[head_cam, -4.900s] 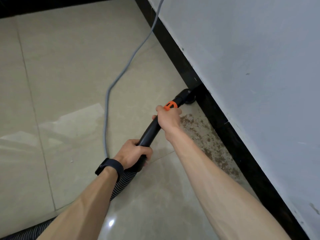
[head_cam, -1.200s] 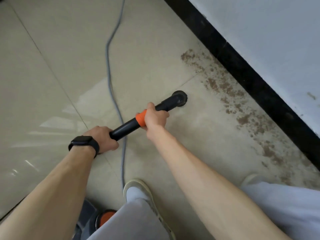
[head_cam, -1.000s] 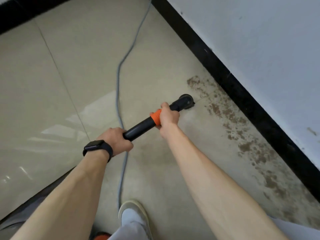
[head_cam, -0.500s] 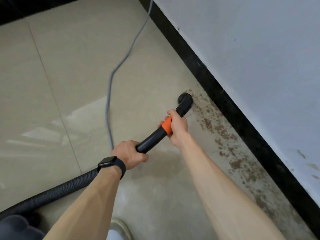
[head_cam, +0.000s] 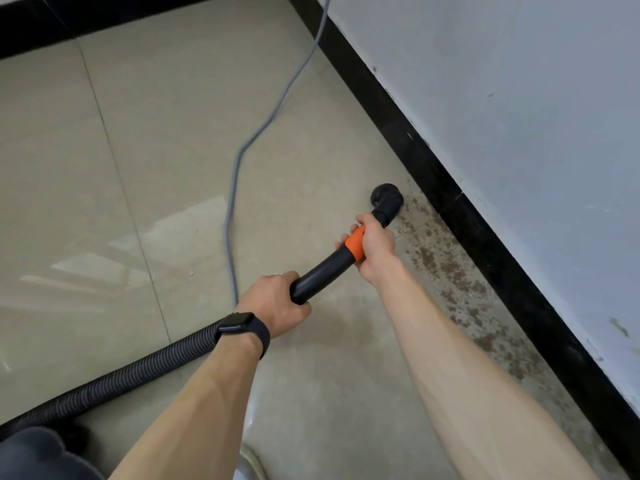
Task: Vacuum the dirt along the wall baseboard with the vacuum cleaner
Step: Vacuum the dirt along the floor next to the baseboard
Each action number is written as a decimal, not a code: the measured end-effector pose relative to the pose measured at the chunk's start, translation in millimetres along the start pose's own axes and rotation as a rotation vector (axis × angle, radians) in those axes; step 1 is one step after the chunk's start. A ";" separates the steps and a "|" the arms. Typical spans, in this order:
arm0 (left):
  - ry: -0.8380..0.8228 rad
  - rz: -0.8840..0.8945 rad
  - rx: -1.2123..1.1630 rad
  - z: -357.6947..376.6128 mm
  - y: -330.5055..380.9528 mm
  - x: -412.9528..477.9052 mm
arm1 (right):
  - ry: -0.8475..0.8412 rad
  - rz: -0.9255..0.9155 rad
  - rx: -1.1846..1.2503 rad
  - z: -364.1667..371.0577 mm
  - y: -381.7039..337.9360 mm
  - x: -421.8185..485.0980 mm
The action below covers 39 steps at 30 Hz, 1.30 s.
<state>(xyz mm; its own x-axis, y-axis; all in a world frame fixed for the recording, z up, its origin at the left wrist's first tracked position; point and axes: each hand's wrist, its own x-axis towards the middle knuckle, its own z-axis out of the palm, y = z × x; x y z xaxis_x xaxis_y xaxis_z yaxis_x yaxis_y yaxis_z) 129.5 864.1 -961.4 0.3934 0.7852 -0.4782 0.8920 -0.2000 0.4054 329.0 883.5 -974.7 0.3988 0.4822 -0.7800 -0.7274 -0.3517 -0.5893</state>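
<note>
My left hand (head_cam: 277, 303) grips the black plastic vacuum wand (head_cam: 320, 273); my right hand (head_cam: 375, 247) wraps its orange collar (head_cam: 356, 245). The round black brush nozzle (head_cam: 386, 199) has swung off open beige floor tile (head_cam: 173, 150) to the far end of the brown dirt (head_cam: 450, 271) near the black baseboard (head_cam: 485, 237); most of the dirt remains.

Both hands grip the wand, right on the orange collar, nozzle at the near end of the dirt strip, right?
Not the near end: the head view shows the nozzle at the far end of the dirt strip. The rest is right.
</note>
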 end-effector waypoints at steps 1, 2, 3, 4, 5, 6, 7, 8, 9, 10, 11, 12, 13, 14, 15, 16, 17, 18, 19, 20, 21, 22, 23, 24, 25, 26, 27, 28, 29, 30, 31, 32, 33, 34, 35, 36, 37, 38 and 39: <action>0.001 0.020 0.018 1.1 3.0 1.3 | 0.017 -0.011 0.000 -1.6 -2.2 1.8; 0.003 0.034 0.034 2.3 6.2 2.9 | 0.034 -0.021 -0.002 -3.3 -4.5 3.8; 0.007 0.047 0.046 3.6 9.3 4.9 | 0.047 -0.030 0.001 -5.5 -6.9 5.8; 0.014 0.060 0.052 5.2 12.5 7.0 | 0.056 -0.039 0.005 -8.2 -9.3 7.8; 0.022 0.072 0.055 6.9 15.5 8.9 | 0.063 -0.047 0.008 -10.8 -11.7 9.3; 0.031 0.082 0.054 8.4 18.2 10.9 | 0.070 -0.053 0.008 -13.4 -14.2 10.8; 0.038 0.090 0.056 9.5 21.0 13.1 | 0.076 -0.059 0.009 -15.6 -16.8 11.9; 0.043 0.100 0.063 10.5 23.8 15.4 | 0.082 -0.067 0.016 -17.7 -19.2 13.3; 0.050 0.110 0.079 11.1 26.7 17.6 | 0.087 -0.074 0.028 -19.7 -21.4 14.6; 0.060 0.120 0.105 11.8 29.3 19.7 | 0.092 -0.078 0.042 -21.3 -23.0 15.9; 0.074 0.127 0.134 12.6 31.5 21.7 | 0.098 -0.080 0.057 -22.3 -24.4 16.7; 0.088 0.131 0.161 13.4 33.2 23.7 | 0.104 -0.080 0.071 -23.0 -25.0 17.5; 0.100 0.129 0.181 14.3 34.1 25.6 | 0.109 -0.079 0.083 -23.7 -24.9 18.0; 0.111 0.125 0.197 14.8 33.9 27.8 | 0.111 -0.079 0.093 -23.5 -24.1 18.4; 0.121 0.120 0.210 14.7 33.1 30.2 | 0.112 -0.083 0.102 -22.6 -23.2 18.6; 0.128 0.116 0.220 14.1 31.6 33.0 | 0.114 -0.091 0.113 -20.8 -21.9 19.0; 0.134 0.113 0.225 13.0 29.7 35.8 | 0.120 -0.099 0.125 -18.6 -20.7 19.7; 0.144 0.112 0.226 11.6 27.7 39.0 | 0.128 -0.105 0.136 -15.7 -19.9 21.0; 0.154 0.110 0.222 10.1 26.0 42.2 | 0.139 -0.110 0.144 -12.4 -19.6 22.4; 0.161 0.110 0.213 8.7 24.7 45.3 | 0.152 -0.116 0.149 -9.0 -19.7 24.2; 0.165 0.109 0.200 7.7 23.5 48.0 | 0.165 -0.120 0.152 -6.0 -20.1 26.4; 0.169 0.109 0.186 6.6 22.4 51.0 | 0.176 -0.120 0.152 -3.2 -20.5 29.0; 0.175 0.108 0.177 6.3 21.5 53.4 | 0.183 -0.118 0.147 -0.8 -20.9 31.1; 0.182 0.107 0.171 6.3 20.7 55.8 | 0.186 -0.116 0.139 1.4 -21.4 33.2; 0.192 0.104 0.163 6.5 19.8 58.4 | 0.187 -0.116 0.128 4.1 -22.3 35.4; 0.202 0.098 0.150 6.7 18.9 61.2 | 0.189 -0.119 0.112 7.3 -23.5 37.9; 0.210 0.088 0.134 7.0 18.4 63.8 | 0.190 -0.122 0.092 10.9 -25.2 40.5; 0.216 0.073 0.115 6.7 18.1 66.5 | 0.189 -0.128 0.072 15.4 -27.3 42.9; 0.221 0.055 0.093 6.1 18.5 69.4 | 0.181 -0.135 0.057 20.0 -30.2 44.9; 0.223 0.035 0.068 5.0 19.1 72.7 | 0.164 -0.142 0.044 25.1 -33.6 46.8; 0.222 0.011 0.042 3.3 19.9 76.0 | 0.139 -0.148 0.033 30.2 -37.5 48.5; 0.216 -0.016 0.012 1.2 20.9 79.1 | 0.110 -0.150 0.024 35.3 -41.6 50.1; 0.205 -0.045 -0.025 -1.3 21.5 82.1 | 0.076 -0.149 0.021 39.9 -45.3 51.6; 0.188 -0.072 -0.065 -3.9 21.6 85.3 | 0.038 -0.147 0.028 44.3 -48.6 52.9; 0.172 -0.097 -0.102 -6.2 21.3 88.0 | -0.007 -0.144 0.043 47.8 -51.0 53.8; 0.160 -0.116 -0.129 -8.1 20.4 90.2 | -0.053 -0.137 0.057 50.7 -52.3 54.2; 0.154 -0.126 -0.145 -9.4 19.3 91.6 | -0.089 -0.124 0.065 52.5 -52.9 54.3; 0.152 -0.129 -0.153 -10.0 18.2 92.1 | -0.112 -0.111 0.067 53.3 -52.7 54.2; 0.152 -0.126 -0.152 -10.0 17.7 91.8 | -0.117 -0.102 0.066 52.6 -52.0 53.8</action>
<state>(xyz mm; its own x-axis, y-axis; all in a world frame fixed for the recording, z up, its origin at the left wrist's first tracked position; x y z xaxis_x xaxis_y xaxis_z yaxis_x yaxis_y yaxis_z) 179.2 938.5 -990.4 0.2325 0.8800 -0.4142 0.8837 -0.0132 0.4678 358.9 970.0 -975.0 0.4074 0.6046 -0.6844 -0.7232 -0.2441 -0.6461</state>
